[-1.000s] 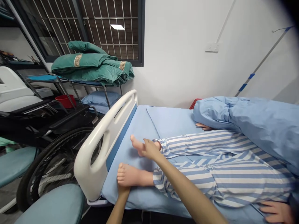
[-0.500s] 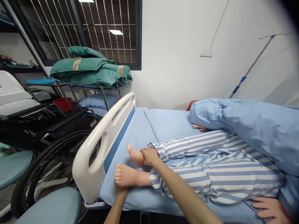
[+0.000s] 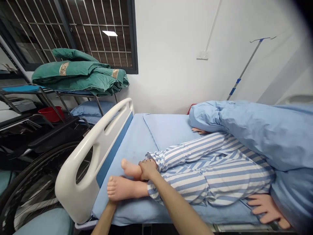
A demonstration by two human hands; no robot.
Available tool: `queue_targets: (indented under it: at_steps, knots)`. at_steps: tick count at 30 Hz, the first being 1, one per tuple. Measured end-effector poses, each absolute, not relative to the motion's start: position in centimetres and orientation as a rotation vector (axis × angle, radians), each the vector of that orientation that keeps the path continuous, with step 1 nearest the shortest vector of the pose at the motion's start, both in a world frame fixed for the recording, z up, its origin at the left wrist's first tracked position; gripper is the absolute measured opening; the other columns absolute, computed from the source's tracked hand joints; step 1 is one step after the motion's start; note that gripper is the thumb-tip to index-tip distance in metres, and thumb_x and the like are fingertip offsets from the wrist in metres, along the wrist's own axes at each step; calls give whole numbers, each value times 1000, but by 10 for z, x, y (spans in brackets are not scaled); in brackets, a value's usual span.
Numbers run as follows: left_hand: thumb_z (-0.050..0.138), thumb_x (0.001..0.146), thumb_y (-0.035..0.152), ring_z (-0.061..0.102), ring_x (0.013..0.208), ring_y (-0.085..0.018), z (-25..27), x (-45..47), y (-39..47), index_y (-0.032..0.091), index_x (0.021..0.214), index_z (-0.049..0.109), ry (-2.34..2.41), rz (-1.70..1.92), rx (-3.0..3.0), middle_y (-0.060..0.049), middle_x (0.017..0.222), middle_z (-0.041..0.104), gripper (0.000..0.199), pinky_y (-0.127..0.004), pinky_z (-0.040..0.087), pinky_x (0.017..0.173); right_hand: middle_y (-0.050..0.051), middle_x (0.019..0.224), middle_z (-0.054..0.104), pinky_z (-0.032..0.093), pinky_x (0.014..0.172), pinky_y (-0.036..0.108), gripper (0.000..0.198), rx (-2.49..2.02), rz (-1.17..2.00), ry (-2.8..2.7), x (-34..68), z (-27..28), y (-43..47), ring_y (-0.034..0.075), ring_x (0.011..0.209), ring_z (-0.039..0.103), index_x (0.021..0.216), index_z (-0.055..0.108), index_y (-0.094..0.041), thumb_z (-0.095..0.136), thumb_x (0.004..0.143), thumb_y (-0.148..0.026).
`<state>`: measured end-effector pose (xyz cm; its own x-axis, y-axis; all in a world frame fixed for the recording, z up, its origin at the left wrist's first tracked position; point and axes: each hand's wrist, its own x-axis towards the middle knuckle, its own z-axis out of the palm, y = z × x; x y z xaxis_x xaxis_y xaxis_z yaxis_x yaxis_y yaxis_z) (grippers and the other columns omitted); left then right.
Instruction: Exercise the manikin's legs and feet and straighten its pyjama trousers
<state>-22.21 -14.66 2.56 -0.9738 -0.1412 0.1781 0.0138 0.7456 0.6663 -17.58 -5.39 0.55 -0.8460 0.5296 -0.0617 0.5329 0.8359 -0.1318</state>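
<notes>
A manikin in blue-and-white striped pajama trousers (image 3: 232, 178) lies on the bed, its bare feet toward the footboard. My right hand (image 3: 148, 169) is wrapped round the ankle of its farther foot (image 3: 130, 169), just below the trouser cuff. Under the nearer foot (image 3: 121, 188) reaches my left hand (image 3: 112, 203), touching it near the heel and sole; the foot hides its fingers. The feet rest close together, toes pointing up and to the left. One manikin hand (image 3: 267, 209) lies spread at the near edge, while another (image 3: 200, 130) shows beneath the quilt.
A white footboard (image 3: 70, 182) stands left of the feet, with a wheelchair (image 3: 49, 137) and blue-green seat (image 3: 46, 223) beyond it. A blue quilt (image 3: 244, 130) covers the upper body. Green bedding (image 3: 80, 73) is stacked by the window. An IV pole (image 3: 244, 68) stands behind the bed.
The view has turned slightly right, so the bed and feet appear farther left. My hands stay at the same two feet, and the feet have barely moved on the bed.
</notes>
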Motion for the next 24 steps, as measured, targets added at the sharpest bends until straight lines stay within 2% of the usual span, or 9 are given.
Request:
queue_targets:
  at_steps: [3, 12, 20, 24]
  knots:
    - [9, 81, 13, 43, 78, -29, 29, -217, -139, 15, 86, 43, -2587, -829, 297, -10, 76, 46, 35, -34, 19, 54, 9, 97, 58, 34, 82, 39, 56, 892, -228, 2960, -178, 4, -53, 25, 95, 50, 96, 53, -16, 67, 47, -40]
    - [0, 83, 15, 45, 77, -28, 22, -219, -134, 17, 87, 43, -2529, -694, 298, -11, 77, 50, 43, -34, 22, 55, 10, 97, 58, 34, 82, 38, 57, 904, -234, 2983, -177, 1, -52, 24, 93, 51, 96, 52, -15, 66, 47, -40]
    - [3, 83, 16, 44, 79, -28, 12, -227, -131, 19, 83, 41, -2530, -805, 382, -11, 80, 51, 39, -34, 22, 57, 9, 97, 58, 34, 82, 39, 62, 923, -236, 2929, -188, 0, -43, 26, 96, 50, 96, 52, -16, 67, 45, -46]
    - [4, 84, 18, 44, 80, -27, 7, -231, -131, 21, 79, 39, -2518, -834, 388, -7, 76, 47, 36, -33, 22, 57, 9, 96, 58, 35, 82, 39, 60, 936, -222, 2930, -191, -1, -40, 25, 95, 51, 96, 52, -16, 68, 45, -43]
